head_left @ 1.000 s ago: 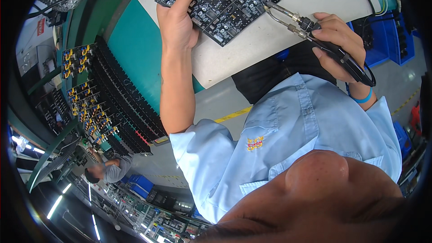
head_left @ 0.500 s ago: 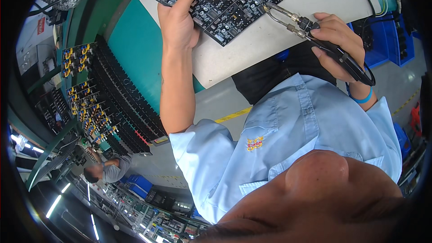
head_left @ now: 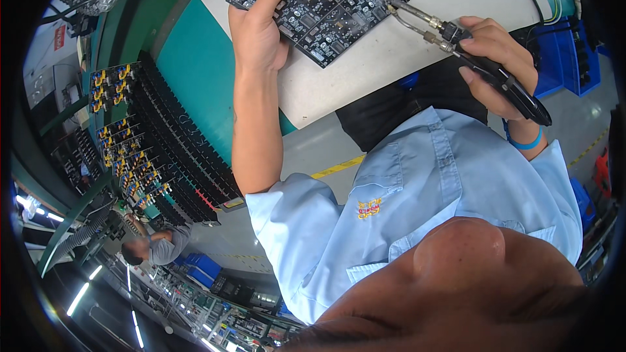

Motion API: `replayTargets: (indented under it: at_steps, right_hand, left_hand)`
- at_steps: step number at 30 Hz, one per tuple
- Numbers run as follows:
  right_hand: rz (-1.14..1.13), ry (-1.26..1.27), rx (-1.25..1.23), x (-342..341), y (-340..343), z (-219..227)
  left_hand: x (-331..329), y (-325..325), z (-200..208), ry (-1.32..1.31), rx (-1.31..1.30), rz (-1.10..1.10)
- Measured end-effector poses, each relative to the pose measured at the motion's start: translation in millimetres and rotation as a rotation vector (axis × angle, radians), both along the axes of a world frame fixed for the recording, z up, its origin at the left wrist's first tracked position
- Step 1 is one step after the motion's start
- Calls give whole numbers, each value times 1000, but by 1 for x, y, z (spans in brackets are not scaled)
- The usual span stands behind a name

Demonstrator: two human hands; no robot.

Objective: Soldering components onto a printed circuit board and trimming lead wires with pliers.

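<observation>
A black circuit board panel point(head_left: 336, 10), divided into several small boards with silver and black parts, is tilted over the pale work surface point(head_left: 352, 81). My left hand point(head_left: 259, 32) grips its left side, thumb on top and the other fingers hidden beneath. My right hand point(head_left: 499, 58) is closed round the black handle of a soldering iron point(head_left: 469, 55). A thin curved metal tube runs beside the iron's shaft. Its tip meets the panel's right part; whether it touches a joint is too small to tell.
Left of the work surface lies a teal mat point(head_left: 202, 78). Beyond it stand several rows of black racks point(head_left: 182, 117) and boards with yellow and blue parts point(head_left: 134, 163). Blue bins point(head_left: 548, 68) sit at the right. A person point(head_left: 160, 246) works in the distance at lower left.
My right hand has shifted slightly to the right with the soldering iron, and the tip has moved right along the panel. My left hand and the panel have hardly moved.
</observation>
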State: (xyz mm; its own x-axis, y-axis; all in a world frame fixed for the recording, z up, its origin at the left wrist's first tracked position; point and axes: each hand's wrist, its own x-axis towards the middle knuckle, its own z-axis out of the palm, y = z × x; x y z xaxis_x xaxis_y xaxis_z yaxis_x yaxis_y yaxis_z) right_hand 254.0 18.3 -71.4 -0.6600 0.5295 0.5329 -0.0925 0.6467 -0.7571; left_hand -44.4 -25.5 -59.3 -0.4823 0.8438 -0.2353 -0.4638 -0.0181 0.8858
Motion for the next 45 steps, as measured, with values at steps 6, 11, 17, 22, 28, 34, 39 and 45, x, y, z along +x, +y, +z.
replayTargets:
  at_steps: [6, 11, 17, 22, 28, 34, 39, 45]
  right_hand:
    - [-116, -5, 39, 10, 26, 5]
    - [-547, -81, 24, 7, 47, -13]
    - [-245, 14, 8, 5, 26, -2]
    - [33, 11, 93, -3, 16, 0]
    - [41, -53, 100, -3, 11, -5]
    - [35, -54, 79, -7, 8, -1]
    - [26, -81, 90, -4, 8, -3]
    - [44, -59, 59, -2, 12, 2]
  left_hand:
    - [5, 2, 2, -27, -44, 21]
    - [8, 4, 0, -32, -53, 19]
    - [4, 3, -1, 14, -28, 3]
    - [-2, 4, -4, 25, 1, -16]
    - [-5, 3, -5, 25, 18, -23]
    - [-5, 0, -4, 27, 19, -20]
    - [-5, 0, -5, 30, 21, -25]
    - [-4, 0, -3, 20, 28, -38]
